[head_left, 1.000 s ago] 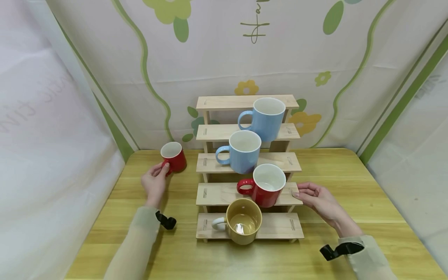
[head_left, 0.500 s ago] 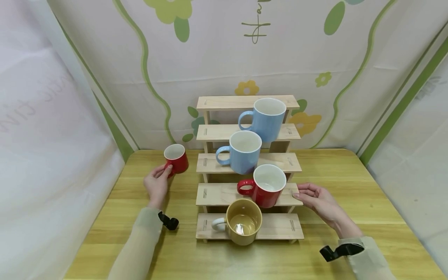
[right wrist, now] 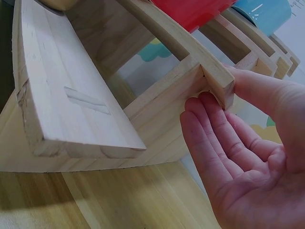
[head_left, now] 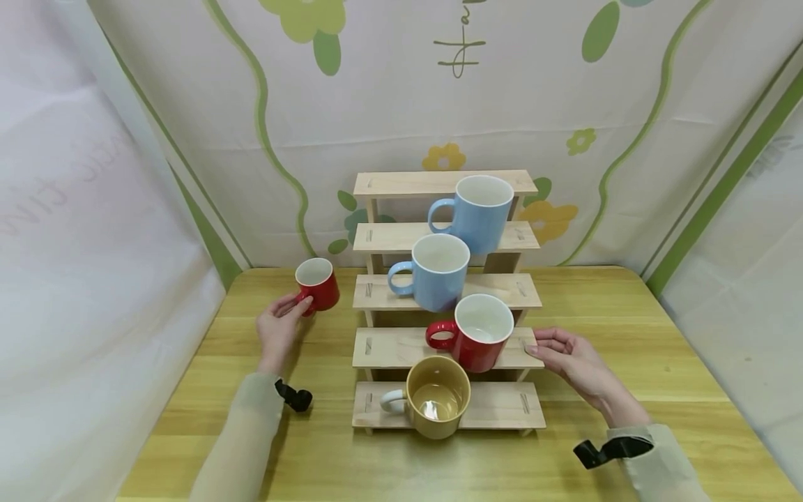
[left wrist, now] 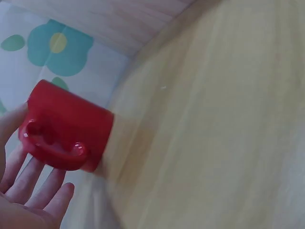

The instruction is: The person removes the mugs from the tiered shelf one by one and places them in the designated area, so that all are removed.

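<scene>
At the left of the table, my left hand (head_left: 279,333) holds a red mug (head_left: 321,289) with a white inside by its handle. In the left wrist view the red mug (left wrist: 71,121) has its handle toward my fingers; whether its base touches the table I cannot tell. My right hand (head_left: 580,366) grips the right end of the second step from the bottom of a wooden stepped rack (head_left: 389,348). The right wrist view shows the thumb on top of that board (right wrist: 209,71) and the fingers (right wrist: 202,138) below it.
On the rack stand a yellow mug (head_left: 439,411) with a white handle, another red mug (head_left: 479,341), and two light blue mugs (head_left: 442,279), one higher. The rack's top board (head_left: 414,183) is near a flower-printed cloth (head_left: 376,84). Wooden table (head_left: 301,446) surrounds the rack.
My left hand and the red mug have shifted a little to the right, toward the rack. My right hand and the mugs on the rack have stayed in place.
</scene>
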`<state>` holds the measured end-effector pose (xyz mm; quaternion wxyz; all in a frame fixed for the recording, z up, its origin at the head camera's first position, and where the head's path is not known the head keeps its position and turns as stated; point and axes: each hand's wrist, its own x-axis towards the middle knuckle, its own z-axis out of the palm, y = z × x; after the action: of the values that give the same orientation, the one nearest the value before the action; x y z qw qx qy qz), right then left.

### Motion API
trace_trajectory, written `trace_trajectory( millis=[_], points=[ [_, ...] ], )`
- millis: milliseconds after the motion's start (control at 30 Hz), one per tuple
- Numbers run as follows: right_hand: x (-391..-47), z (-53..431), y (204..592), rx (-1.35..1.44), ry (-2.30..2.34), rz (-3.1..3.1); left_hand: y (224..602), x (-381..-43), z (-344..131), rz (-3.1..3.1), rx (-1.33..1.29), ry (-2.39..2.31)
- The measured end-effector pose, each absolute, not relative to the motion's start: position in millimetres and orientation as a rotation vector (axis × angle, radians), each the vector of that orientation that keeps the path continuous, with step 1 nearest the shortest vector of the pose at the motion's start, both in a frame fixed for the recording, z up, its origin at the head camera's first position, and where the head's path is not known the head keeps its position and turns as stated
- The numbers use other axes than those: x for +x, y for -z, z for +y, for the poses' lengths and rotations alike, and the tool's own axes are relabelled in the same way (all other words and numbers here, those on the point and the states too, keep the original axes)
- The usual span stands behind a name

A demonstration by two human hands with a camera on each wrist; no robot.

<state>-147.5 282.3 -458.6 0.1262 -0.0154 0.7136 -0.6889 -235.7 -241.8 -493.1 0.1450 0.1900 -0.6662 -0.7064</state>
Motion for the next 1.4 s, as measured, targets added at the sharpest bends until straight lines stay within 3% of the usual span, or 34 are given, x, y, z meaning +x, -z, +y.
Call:
trace_trajectory(
  millis=[200, 567, 1000, 1400],
  points=[
    [-147, 282, 457, -0.050, 2.009, 2.073, 472, -237, -253, -2.034, 0.481, 1.871],
    [-147, 282, 456, -0.061, 2.003, 2.078, 385, -236, -243, -1.918, 0.192, 1.867],
    [-146, 283, 457, -0.068, 2.009, 2.073, 315, -233, -176, -1.931, -0.234, 1.953],
    [-147, 282, 458, -0.065, 2.008, 2.070, 294, -252, -117, -2.028, -0.527, 1.897]
  ],
)
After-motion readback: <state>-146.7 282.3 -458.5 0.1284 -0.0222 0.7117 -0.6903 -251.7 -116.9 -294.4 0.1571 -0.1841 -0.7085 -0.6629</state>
